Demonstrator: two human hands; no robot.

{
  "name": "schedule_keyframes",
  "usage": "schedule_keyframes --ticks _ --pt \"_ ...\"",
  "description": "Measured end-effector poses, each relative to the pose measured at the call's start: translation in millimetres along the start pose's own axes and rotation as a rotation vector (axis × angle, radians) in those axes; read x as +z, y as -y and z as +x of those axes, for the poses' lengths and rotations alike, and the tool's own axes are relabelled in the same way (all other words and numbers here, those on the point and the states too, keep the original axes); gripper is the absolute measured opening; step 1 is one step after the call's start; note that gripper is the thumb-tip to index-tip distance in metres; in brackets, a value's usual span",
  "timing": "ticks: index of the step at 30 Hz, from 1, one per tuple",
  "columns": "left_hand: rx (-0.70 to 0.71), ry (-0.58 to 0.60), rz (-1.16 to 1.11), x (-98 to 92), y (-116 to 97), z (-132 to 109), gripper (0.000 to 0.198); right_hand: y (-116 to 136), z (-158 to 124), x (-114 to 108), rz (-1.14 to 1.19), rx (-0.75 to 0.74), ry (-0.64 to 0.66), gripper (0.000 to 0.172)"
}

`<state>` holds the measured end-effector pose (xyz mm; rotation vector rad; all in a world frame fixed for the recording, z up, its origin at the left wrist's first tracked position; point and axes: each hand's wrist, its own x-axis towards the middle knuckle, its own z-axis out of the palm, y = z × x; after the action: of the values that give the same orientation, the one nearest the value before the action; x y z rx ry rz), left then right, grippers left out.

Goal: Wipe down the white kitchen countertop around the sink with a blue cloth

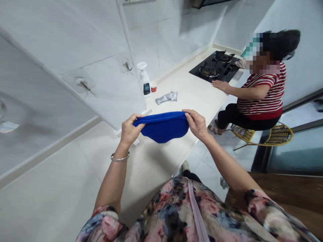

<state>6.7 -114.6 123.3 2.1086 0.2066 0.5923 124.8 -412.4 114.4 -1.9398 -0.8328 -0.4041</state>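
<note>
A bright blue folded cloth (pixel 163 129) is stretched between my two hands above the pale counter. Its top edge runs nearly level and the lower part hangs down in a curve. My left hand (pixel 130 129), with a silver bangle at the wrist, pinches the cloth's left corner. At the right corner, my right hand (pixel 196 123) grips it between thumb and fingers. Beyond the cloth, a crumpled silver packet (pixel 166 97) lies on the counter (pixel 186 90), apart from both hands.
A white spray bottle (pixel 144 80) and a small red-and-white tub (pixel 153 87) stand by the wall corner. Farther back is a black gas hob (pixel 215 67). A person in a striped top (pixel 262 90) sits on a yellow woven chair (pixel 277 134) at right, one hand on the counter.
</note>
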Motion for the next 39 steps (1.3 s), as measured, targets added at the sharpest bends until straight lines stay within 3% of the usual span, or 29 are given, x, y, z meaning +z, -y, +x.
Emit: schedule_keyframes --ticks 3,5,6,8,11,13,16,19,21,24,28,33,39 --pt "0.18 -0.187 0.029 -4.0 -16.6 8.5 0.019 10.7 10.1 -6.2 0.07 -0.033 -0.055 0.042" --pt "0.305 -0.179 0.069 -12.6 -22.7 1.7 0.015 15.4 2.3 -10.3 0.126 -0.059 -0.042 0.036" --pt "0.343 -0.108 0.085 -18.4 -22.2 -6.5 0.012 15.2 -7.2 -12.1 0.151 -0.066 -0.003 0.033" --pt "0.331 0.185 0.103 -31.8 -13.0 -30.9 0.012 7.6 -36.1 -15.2 0.185 -0.069 0.171 0.03" --pt "0.083 0.744 0.18 -49.9 17.0 -74.0 0.024 -18.4 -89.9 -15.9 0.145 -0.049 0.591 0.025" --pt "-0.098 0.872 0.28 -51.8 39.2 -95.9 0.037 -37.5 -118.6 -9.8 0.052 -0.009 0.738 0.024" --pt "-0.149 0.754 0.333 -24.4 63.8 -112.7 0.047 -52.1 -138.2 20.0 -0.04 0.037 0.668 0.031" --pt "-0.075 0.527 0.328 37.5 78.1 -122.6 0.053 -43.9 -143.9 75.0 -0.131 -0.001 0.56 0.044" --pt "-0.026 0.379 0.409 82.0 85.7 -132.9 0.055 -34.5 -151.4 113.6 -0.247 -0.047 0.579 0.051" --pt "0.027 0.335 0.579 124.7 97.2 -151.3 0.062 -31.0 -169.9 150.6 -0.367 -0.077 0.627 0.064" --pt "0.059 0.353 0.685 131.7 107.0 -163.2 0.063 -42.4 -186.7 153.8 -0.342 -0.114 0.638 0.063" --pt "0.048 0.359 0.723 132.2 109.0 -159.2 0.063 -51.4 -183.3 147.6 -0.342 -0.122 0.624 0.062" --pt "0.073 0.396 0.718 172.1 102.0 -118.7 0.063 -84.7 -165.6 136.4 -0.392 -0.026 0.486 0.064"
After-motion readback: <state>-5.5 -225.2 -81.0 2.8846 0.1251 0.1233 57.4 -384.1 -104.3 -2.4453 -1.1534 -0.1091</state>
